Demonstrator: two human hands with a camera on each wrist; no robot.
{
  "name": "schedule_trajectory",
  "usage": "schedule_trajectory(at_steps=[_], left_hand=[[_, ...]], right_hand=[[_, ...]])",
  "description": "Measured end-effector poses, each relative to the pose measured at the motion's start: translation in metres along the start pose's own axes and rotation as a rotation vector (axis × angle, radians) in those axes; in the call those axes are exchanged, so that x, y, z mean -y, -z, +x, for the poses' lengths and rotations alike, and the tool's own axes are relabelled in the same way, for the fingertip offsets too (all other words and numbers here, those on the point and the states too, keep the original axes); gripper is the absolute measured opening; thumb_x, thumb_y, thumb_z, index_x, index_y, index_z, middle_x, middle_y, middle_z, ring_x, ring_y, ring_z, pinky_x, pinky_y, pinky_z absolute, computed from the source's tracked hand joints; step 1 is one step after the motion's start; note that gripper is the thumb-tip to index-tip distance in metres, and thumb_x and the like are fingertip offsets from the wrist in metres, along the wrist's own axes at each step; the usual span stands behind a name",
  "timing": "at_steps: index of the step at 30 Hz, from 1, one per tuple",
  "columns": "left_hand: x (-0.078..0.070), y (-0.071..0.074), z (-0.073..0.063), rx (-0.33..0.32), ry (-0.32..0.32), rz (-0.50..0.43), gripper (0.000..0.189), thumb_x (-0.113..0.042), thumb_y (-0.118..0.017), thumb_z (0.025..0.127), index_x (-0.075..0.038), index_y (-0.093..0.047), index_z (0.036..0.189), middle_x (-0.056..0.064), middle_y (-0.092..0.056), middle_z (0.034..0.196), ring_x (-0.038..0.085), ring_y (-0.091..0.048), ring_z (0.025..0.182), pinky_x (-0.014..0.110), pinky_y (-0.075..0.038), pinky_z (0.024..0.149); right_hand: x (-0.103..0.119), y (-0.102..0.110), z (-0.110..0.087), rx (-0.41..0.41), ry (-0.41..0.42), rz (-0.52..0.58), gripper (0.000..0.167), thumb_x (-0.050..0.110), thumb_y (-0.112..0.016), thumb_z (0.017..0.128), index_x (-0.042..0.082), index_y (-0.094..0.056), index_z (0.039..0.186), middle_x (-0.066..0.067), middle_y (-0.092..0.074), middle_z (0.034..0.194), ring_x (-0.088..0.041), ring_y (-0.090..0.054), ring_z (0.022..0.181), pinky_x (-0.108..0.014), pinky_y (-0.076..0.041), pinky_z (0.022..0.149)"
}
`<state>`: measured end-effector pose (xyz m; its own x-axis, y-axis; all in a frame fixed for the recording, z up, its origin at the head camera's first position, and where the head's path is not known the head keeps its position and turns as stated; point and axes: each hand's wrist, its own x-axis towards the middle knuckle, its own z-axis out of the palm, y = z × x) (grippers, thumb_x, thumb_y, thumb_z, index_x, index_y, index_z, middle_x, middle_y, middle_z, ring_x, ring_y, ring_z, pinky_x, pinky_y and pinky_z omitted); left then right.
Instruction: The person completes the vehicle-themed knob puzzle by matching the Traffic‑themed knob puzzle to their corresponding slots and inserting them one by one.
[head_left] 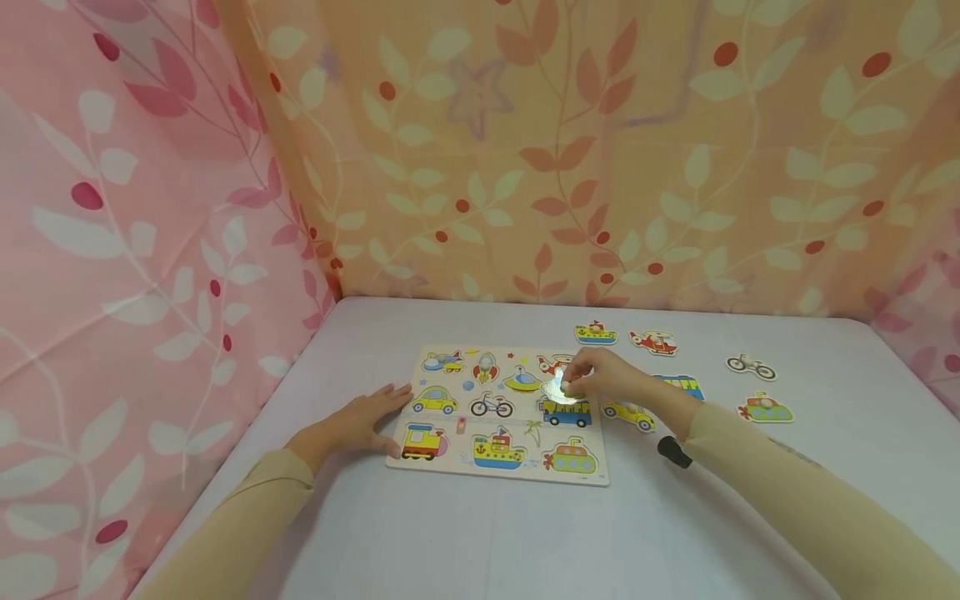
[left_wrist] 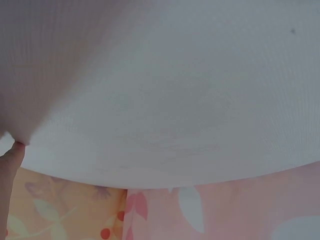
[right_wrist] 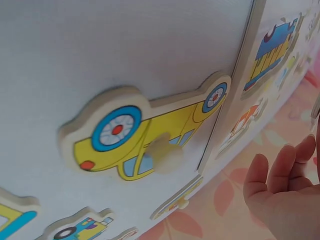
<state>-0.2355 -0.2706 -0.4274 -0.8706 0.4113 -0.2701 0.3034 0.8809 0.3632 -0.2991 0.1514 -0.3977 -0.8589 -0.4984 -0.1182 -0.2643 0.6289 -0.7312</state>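
Note:
A wooden vehicle puzzle board lies on the table, printed with a car, bicycle, train, ship, bus and submarine. My left hand rests at its left edge, fingers spread and thumb near the lower corner. In the left wrist view only a finger shows at the side. Over the board's right part, my right hand pinches a puzzle piece; bright glare hides its picture. Loosely bent fingers of that hand appear in the right wrist view, the held piece barely visible. Plane and rocket pieces seem set in the board.
Loose knobbed pieces lie right of the board: a yellow car, a ship, a helicopter, a bus, a bicycle and a submarine. A black object sits by the right forearm. Floral curtains surround the table.

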Motion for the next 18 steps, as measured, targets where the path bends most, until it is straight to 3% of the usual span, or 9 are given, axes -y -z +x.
schedule_trajectory(at_steps=[9, 13, 18], left_hand=[[-0.001, 0.0, 0.001, 0.0, -0.006, -0.006, 0.1, -0.049, -0.079, 0.074, -0.01, -0.031, 0.153, 0.005, -0.022, 0.16, 0.034, -0.009, 0.147, 0.062, -0.012, 0.113], [0.0, 0.0, 0.001, -0.001, -0.011, 0.008, 0.1, -0.05, -0.079, 0.074, -0.01, -0.03, 0.153, 0.005, -0.021, 0.16, 0.034, -0.009, 0.147, 0.063, -0.012, 0.112], [0.001, -0.001, 0.002, 0.003, -0.008, 0.014, 0.101, -0.05, -0.079, 0.074, -0.01, -0.03, 0.153, 0.006, -0.022, 0.16, 0.034, -0.009, 0.147, 0.063, -0.012, 0.112]], right_hand=[[0.006, -0.006, 0.014, -0.041, -0.003, 0.026, 0.011, 0.015, -0.073, 0.087, 0.008, -0.07, 0.095, -0.006, -0.057, 0.099, -0.025, -0.048, 0.095, -0.036, -0.041, 0.079], [0.01, -0.008, 0.02, -0.028, -0.007, 0.032, 0.011, 0.016, -0.072, 0.089, 0.007, -0.069, 0.096, -0.007, -0.059, 0.101, -0.025, -0.051, 0.096, -0.035, -0.045, 0.083], [0.012, -0.011, 0.028, -0.01, 0.012, 0.031, 0.01, 0.015, -0.071, 0.09, 0.007, -0.069, 0.095, -0.006, -0.059, 0.098, -0.024, -0.051, 0.095, -0.031, -0.046, 0.08]])
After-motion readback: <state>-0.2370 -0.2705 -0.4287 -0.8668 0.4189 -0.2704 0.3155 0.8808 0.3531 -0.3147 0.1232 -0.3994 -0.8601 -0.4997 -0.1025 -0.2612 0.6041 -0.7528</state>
